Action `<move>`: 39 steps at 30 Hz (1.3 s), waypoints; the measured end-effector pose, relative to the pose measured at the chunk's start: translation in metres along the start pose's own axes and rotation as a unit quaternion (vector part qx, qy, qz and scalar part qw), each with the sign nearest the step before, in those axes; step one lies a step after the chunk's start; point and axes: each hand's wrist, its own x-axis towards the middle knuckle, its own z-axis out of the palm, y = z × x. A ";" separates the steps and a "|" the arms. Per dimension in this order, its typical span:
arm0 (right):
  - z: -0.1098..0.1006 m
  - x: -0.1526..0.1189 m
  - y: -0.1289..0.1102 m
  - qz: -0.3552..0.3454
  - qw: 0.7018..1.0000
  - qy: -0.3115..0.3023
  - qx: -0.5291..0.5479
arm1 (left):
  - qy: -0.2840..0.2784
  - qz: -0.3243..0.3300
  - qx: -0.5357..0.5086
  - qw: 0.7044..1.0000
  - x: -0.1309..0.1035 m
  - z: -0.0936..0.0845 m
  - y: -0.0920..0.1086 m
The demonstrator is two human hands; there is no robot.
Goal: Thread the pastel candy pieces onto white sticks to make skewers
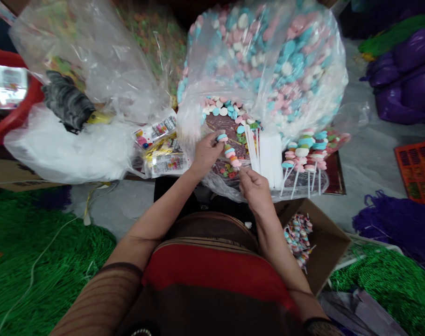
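Observation:
My right hand is closed around the bottom of a white stick with soft candies threaded on it, a candy skewer of blue, pink, white, orange and green pieces. It leans up and to the left. At its upper end, my left hand pinches a blue and pink candy. Just beyond the hands, loose pink, white and blue candies spill from a big clear bag. Green and red candy rings lie below the skewer. White sticks rest to the right.
Several filled candy skewers lie at the table's right. Below them stands a cardboard box of wrapped skewers. Printed wrappers and a white plastic bag are on the left, near a red basin. Green strands cover the floor.

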 end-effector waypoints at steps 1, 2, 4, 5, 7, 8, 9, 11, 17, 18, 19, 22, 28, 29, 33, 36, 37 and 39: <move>0.001 -0.001 -0.002 0.014 1.000 0.001 0.017 | -0.001 0.006 0.008 1.000 0.000 0.000 0.000; 0.001 -0.001 -0.004 0.027 0.999 0.002 0.033 | -0.002 0.016 0.019 1.000 0.000 0.000 0.000; 0.003 -0.003 -0.006 0.044 0.998 0.000 0.054 | -0.004 0.045 0.050 0.998 -0.001 -0.001 0.000; 0.004 -0.003 -0.007 0.047 0.997 0.000 0.060 | -0.007 0.062 0.069 0.996 -0.001 -0.002 0.000; 0.006 -0.004 -0.008 0.054 0.996 -0.002 0.070 | -0.006 0.093 0.104 0.990 -0.003 -0.002 0.000; 0.008 -0.005 -0.009 0.056 0.996 -0.001 0.074 | -0.006 0.105 0.117 0.988 -0.003 -0.002 0.001; 0.010 -0.005 -0.009 0.058 0.995 0.001 0.078 | -0.006 0.113 0.128 0.985 -0.004 -0.003 0.002; 0.015 -0.007 -0.010 0.058 0.995 0.008 0.083 | -0.006 0.119 0.144 0.982 -0.005 -0.003 0.003; 0.023 -0.010 -0.012 0.050 0.994 0.022 0.094 | -0.013 0.106 0.140 0.984 -0.005 -0.002 0.007; 0.023 -0.010 -0.012 0.047 0.994 0.026 0.094 | -0.015 0.094 0.127 0.987 -0.005 -0.002 0.007; 0.023 -0.010 -0.012 0.044 0.994 0.029 0.095 | -0.017 0.078 0.111 0.991 -0.005 -0.001 0.006; 0.023 -0.010 -0.010 0.034 0.994 0.032 0.095 | -0.026 0.031 0.066 0.997 -0.003 0.000 0.005; 0.019 -0.009 -0.012 0.045 0.994 0.028 0.090 | -0.051 0.047 0.065 0.995 -0.004 -0.002 0.007; 0.018 -0.009 -0.013 0.046 0.994 0.029 0.091 | -0.058 0.053 0.075 0.994 -0.005 -0.002 0.007; 0.016 -0.012 -0.017 0.051 0.994 0.026 0.092 | -0.076 0.101 0.139 0.982 -0.006 -0.004 0.007; 0.016 -0.013 -0.019 0.047 0.994 0.019 0.092 | -0.086 0.151 0.176 0.969 -0.005 -0.005 0.006; 0.017 -0.013 -0.019 0.046 0.994 0.018 0.093 | -0.089 0.161 0.181 0.966 -0.005 -0.005 0.006; 0.017 -0.012 -0.018 0.045 0.994 0.016 0.094 | -0.094 0.168 0.186 0.964 -0.004 -0.006 0.004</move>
